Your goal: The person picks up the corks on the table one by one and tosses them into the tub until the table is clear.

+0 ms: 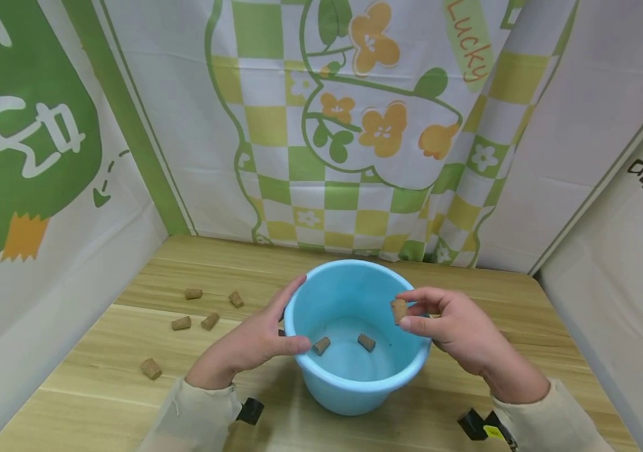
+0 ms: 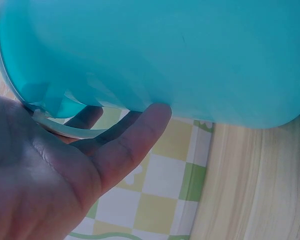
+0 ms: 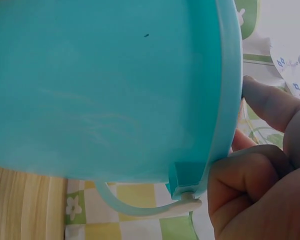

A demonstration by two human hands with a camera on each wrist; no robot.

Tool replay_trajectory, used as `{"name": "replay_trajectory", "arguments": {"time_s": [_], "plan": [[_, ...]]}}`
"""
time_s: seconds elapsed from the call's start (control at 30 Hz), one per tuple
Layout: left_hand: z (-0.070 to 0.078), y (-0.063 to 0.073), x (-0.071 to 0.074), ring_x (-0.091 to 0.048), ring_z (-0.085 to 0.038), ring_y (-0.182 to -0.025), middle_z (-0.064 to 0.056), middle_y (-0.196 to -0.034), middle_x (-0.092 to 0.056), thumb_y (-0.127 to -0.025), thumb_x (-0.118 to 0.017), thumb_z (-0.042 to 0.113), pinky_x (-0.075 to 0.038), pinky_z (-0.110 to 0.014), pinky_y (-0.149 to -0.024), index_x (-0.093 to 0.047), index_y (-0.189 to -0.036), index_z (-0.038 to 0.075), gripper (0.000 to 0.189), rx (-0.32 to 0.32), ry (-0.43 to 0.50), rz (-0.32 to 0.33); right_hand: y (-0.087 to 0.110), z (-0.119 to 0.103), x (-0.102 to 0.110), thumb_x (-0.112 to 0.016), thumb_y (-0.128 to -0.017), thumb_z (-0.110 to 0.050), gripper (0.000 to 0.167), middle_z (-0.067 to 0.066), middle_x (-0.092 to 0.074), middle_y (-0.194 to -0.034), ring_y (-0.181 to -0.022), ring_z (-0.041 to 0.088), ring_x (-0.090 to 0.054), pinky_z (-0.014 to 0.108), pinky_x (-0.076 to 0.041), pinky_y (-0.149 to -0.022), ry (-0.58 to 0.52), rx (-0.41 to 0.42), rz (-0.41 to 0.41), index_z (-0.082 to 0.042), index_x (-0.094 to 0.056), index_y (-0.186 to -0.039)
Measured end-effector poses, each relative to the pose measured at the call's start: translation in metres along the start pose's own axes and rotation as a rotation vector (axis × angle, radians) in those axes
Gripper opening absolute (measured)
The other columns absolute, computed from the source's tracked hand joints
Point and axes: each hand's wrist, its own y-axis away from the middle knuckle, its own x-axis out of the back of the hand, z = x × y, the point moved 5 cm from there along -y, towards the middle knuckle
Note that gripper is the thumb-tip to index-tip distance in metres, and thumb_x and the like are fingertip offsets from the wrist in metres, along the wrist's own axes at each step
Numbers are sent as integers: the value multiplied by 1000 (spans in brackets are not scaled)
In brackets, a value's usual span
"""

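A light blue plastic bucket [image 1: 349, 402] stands upright on the table, two corks [image 1: 366, 342] lying on its floor. My left hand [image 1: 261, 336] holds the bucket at its left rim, the thumb over the edge. In the left wrist view its fingers [image 2: 135, 142] lie along the outer wall. Over the bucket's right rim, my right hand [image 1: 459, 329] pinches a cork [image 1: 399, 311] between thumb and fingertips. From the right wrist that cork is hidden behind the rim, and only the curled fingers [image 3: 245, 182] and thumb show.
Several loose corks [image 1: 181, 322] lie scattered on the wooden table [image 1: 90, 402] left of the bucket, one [image 1: 151, 368] nearer the front. The bucket's handle [image 3: 140, 209] hangs on its far side. A patterned cloth wall [image 1: 327, 213] rises behind the table, with side walls left and right.
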Motion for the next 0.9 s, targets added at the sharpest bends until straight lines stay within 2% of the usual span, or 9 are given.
{"name": "replay_trajectory", "arguments": {"time_s": [0.2, 0.4, 0.53, 0.73, 0.9], "plan": [[0, 0, -1, -46, -38, -127, -11, -156, -25, -83, -82, 36, -48, -44, -93, -6, -160, 34, 108, 10, -5, 6, 1, -1, 0, -77, -90, -16, 51, 17, -66, -101, -86, 30, -64, 32, -55, -67, -61, 9, -35, 9, -58, -130], [2, 0, -1, -46, -39, -127, -12, -156, -25, -83, -82, 36, -48, -44, -93, -6, -160, 33, 108, -2, -2, 1, 0, 1, 1, -75, -91, -15, 48, 15, -67, -100, -86, 27, -65, 32, -55, -66, -88, 14, -50, 8, -59, -130], [1, 0, -1, -46, -39, -127, -12, -156, -25, -83, -82, 37, -47, -44, -94, -6, -160, 34, 108, 3, -4, 2, 0, 1, 1, -74, -92, -14, 46, 15, -66, -99, -84, 25, -66, 32, -55, -66, -97, 18, -58, 9, -59, -129], [0, 1, 0, -46, -39, -127, -13, -156, -25, -83, -81, 37, -47, -45, -94, -6, -160, 33, 108, 1, -9, 0, 1, 0, 1, -74, -92, -15, 43, 15, -66, -95, -75, 20, -63, 28, -51, -59, -77, 22, -52, 9, -61, -125], [0, 0, -1, -46, -36, -127, -11, -155, -27, -83, -81, 38, -46, -44, -94, -6, -160, 35, 107, 3, -8, 2, 0, 2, 0, -76, -91, -16, 42, 19, -66, -98, -79, 25, -65, 30, -53, -62, -80, 8, -43, 7, -63, -123]]}}
